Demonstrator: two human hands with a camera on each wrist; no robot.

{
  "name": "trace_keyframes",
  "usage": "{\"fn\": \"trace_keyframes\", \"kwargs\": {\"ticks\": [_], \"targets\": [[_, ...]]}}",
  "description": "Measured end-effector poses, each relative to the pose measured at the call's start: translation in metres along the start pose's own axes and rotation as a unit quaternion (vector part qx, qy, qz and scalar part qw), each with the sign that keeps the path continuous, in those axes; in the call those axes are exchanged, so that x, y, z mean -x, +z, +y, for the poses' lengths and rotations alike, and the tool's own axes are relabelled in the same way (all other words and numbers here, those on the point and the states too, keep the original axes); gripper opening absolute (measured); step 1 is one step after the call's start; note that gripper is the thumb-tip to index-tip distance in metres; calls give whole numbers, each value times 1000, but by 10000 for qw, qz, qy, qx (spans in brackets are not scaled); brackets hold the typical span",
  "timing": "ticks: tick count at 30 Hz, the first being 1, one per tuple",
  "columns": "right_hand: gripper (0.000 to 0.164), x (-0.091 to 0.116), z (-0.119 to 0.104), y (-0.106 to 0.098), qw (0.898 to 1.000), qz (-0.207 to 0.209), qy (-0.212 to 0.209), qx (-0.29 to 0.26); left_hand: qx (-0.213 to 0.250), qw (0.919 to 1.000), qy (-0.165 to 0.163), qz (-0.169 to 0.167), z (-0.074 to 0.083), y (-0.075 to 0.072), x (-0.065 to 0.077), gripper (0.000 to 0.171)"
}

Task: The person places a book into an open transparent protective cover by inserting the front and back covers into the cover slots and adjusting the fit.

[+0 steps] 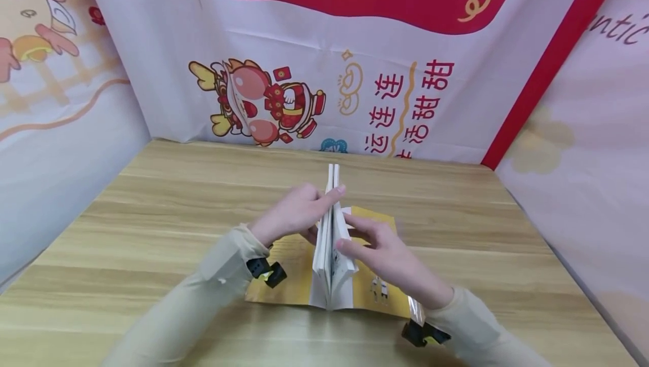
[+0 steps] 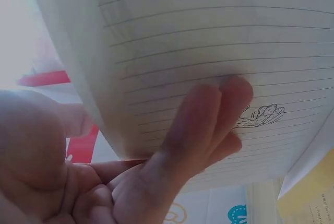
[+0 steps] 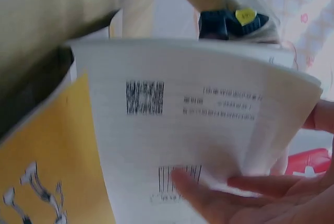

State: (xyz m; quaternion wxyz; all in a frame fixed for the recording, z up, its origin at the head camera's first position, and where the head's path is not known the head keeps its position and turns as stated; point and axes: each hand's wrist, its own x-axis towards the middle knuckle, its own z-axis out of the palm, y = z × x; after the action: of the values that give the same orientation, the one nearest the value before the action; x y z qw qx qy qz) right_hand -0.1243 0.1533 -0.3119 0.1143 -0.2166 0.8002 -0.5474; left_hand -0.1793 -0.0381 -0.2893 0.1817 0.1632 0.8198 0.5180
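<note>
A notebook [image 1: 289,277] with a yellow cover lies spread on the table, its white pages [image 1: 322,257] standing upright in two thick parts. My left hand [image 1: 296,212] pinches the pages near their far end, thumb across the top and fingers on the left side. In the left wrist view, the fingers [image 2: 195,114] press a lined page with a small line drawing. My right hand [image 1: 387,251] touches the right face of the pages with thumb and forefinger. The right wrist view shows those fingertips [image 3: 182,179] over a barcode, below a square code [image 3: 145,97].
The wooden table [image 1: 167,215] extends around the notebook. A printed cloth [image 1: 284,29] with a cartoon dragon hangs behind it, and other cloths [image 1: 583,147] hang at the sides. Dark bands [image 1: 266,271] are worn on both wrists.
</note>
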Motion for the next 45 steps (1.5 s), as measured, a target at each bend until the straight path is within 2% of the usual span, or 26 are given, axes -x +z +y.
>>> {"fn": "trace_keyframes", "kwargs": {"ticks": [6,10,12,20,26,32,36,42,45], "targets": [[56,0,0,4,9999,-86,23,96,-535,9985,20,148,-1,-3,-1,55],[57,-1,3,1,9993,-375,80,46,-976,9948,4,275,-2,-7,0,48],[56,-2,4,-1,9984,-556,76,-25,-1056,9940,-32,288,-1,-9,1,42],[56,-5,6,-7,9948,-961,-59,-331,-1057,9942,-103,182,2,-17,3,28],[65,-9,14,-9,9925,-1203,-40,-223,-913,9952,-329,148,3,-23,6,23],[70,-11,20,-23,9921,-1149,297,408,-1115,9927,-436,171,-1,-30,6,22],[68,-12,21,-34,9891,-936,383,1068,-1114,9920,-560,176,-4,-37,7,23],[70,-13,27,-45,9772,-696,770,1850,-970,9921,-768,186,-15,-44,11,28],[72,-14,31,-45,9664,-592,844,2355,-941,9921,-811,200,-21,-46,13,32]]}}
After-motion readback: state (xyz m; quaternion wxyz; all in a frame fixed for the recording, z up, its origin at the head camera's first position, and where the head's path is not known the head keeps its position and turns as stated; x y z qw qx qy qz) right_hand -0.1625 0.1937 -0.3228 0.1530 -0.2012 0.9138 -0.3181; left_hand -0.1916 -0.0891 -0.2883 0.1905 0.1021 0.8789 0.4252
